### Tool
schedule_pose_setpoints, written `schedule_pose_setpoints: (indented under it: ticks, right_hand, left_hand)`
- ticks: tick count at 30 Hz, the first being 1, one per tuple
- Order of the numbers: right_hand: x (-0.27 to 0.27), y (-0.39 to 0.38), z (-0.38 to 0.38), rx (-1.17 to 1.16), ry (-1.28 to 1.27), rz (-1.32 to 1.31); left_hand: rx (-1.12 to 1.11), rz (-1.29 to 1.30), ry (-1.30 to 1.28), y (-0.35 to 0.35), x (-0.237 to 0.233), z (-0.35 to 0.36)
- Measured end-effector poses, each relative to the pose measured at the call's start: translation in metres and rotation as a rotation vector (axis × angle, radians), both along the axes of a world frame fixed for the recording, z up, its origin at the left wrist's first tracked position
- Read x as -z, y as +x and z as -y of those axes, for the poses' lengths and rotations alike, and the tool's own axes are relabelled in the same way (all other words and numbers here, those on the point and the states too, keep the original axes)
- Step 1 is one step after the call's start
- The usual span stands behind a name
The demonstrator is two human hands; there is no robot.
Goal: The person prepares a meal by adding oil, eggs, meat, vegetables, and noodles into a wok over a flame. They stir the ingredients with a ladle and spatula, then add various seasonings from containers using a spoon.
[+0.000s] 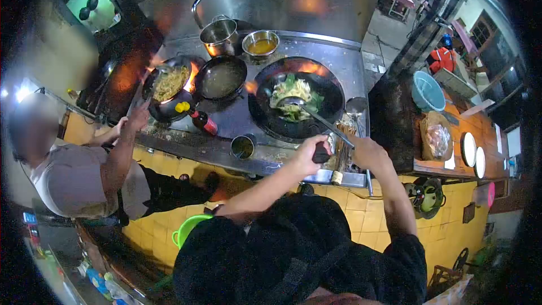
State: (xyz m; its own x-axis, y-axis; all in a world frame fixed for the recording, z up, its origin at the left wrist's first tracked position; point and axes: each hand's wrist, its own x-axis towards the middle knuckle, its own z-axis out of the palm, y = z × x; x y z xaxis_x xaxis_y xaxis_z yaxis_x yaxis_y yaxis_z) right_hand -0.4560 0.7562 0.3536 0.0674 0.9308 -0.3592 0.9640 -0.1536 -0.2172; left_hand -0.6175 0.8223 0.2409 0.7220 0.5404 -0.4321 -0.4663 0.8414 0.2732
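In the head view a large black wok (262,110) sits on the stove, with leafy greens and pale pieces of food (293,91) in it. My left hand (306,156) is closed round the dark grip of the wok's handle (322,152) at the near side. Gripped in my right hand (371,154) is the long shaft of a metal ladle (327,126). Its bowl rests among the greens. A red-labelled bottle with a yellow cap (204,122) and a metal cup of dark green contents (243,147) stand left of the wok.
At left a co-worker (84,178) works over a flaming pan of noodles (171,83). Behind are another wok (221,78), a steel pot (219,34) and a bowl of yellowish liquid (261,44). A wooden table (446,158) at right holds a blue basin (428,91) and white plates (468,149).
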Motion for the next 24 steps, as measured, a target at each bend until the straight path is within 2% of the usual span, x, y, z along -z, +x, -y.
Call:
schedule_pose_setpoints:
  ticks: [1, 3, 4, 5, 7, 8, 9, 10, 11, 12, 13, 15, 16, 17, 18, 20, 21, 23, 24]
  right_hand:
    - [-0.008, -0.001, 0.000, -0.008, -0.043, 0.030]
    - [-0.009, 0.007, -0.003, -0.049, -0.036, -0.031]
    - [-0.006, 0.007, 0.001, -0.094, -0.028, -0.092]
    - [-0.005, 0.005, 0.008, -0.096, -0.045, -0.097]
    - [-0.008, 0.000, 0.007, -0.056, -0.050, -0.039]
    - [0.008, 0.000, 0.014, -0.122, 0.037, 0.073]
    - [0.014, -0.004, 0.013, -0.119, 0.049, 0.076]
    - [0.017, -0.012, 0.012, -0.068, 0.018, 0.076]
    - [0.020, -0.017, 0.013, -0.021, -0.015, 0.075]
    - [0.024, -0.017, 0.015, -0.031, -0.004, 0.060]
    - [0.026, -0.011, 0.012, -0.034, 0.002, 0.058]
    - [0.035, -0.002, 0.020, -0.102, 0.043, 0.023]
    - [0.024, -0.009, 0.014, -0.052, -0.056, 0.096]
    - [0.032, -0.013, 0.012, -0.094, -0.049, 0.085]
    - [0.045, -0.010, 0.013, -0.039, -0.028, 0.138]
    - [0.052, -0.002, 0.002, 0.010, 0.000, 0.227]
    - [0.048, 0.003, 0.005, 0.016, -0.021, 0.259]
    - [0.034, 0.015, 0.022, 0.030, 0.163, 0.093]
    - [0.034, 0.015, 0.021, 0.017, 0.163, 0.097]
  left_hand:
    - [0.004, 0.052, -0.133, -0.012, -0.049, 0.009]
    - [0.108, -0.005, -0.167, -0.027, -0.043, -0.003]
    - [0.158, -0.059, -0.174, -0.036, -0.020, -0.017]
    - [0.113, -0.066, -0.085, -0.043, 0.005, -0.021]
    - [0.113, -0.276, 0.067, -0.048, 0.083, -0.014]
    - [0.080, -0.354, 0.078, -0.041, 0.070, 0.008]
    - [0.048, -0.430, 0.089, -0.035, 0.040, 0.033]
    - [0.089, -0.394, 0.086, -0.036, 0.013, 0.051]
    - [0.253, -0.381, 0.040, -0.039, -0.032, 0.057]
    - [0.259, -0.368, 0.081, -0.040, -0.039, 0.050]
    - [0.266, -0.355, 0.117, -0.040, -0.043, 0.043]
    - [0.274, -0.262, 0.234, -0.045, 0.006, -0.006]
    - [0.210, -0.256, 0.025, -0.049, 0.031, -0.024]
    - [0.212, -0.527, 0.127, -0.046, 0.006, -0.011]
    - [0.126, -0.533, 0.600, -0.042, 0.047, 0.006]
    - [0.111, -0.414, 0.615, -0.049, 0.056, 0.031]
    - [0.186, -0.256, 0.141, -0.051, 0.018, 0.047]
    - [0.222, -0.380, 0.166, -0.056, 0.000, 0.052]
    - [0.202, -0.398, 0.250, -0.058, 0.014, 0.044]
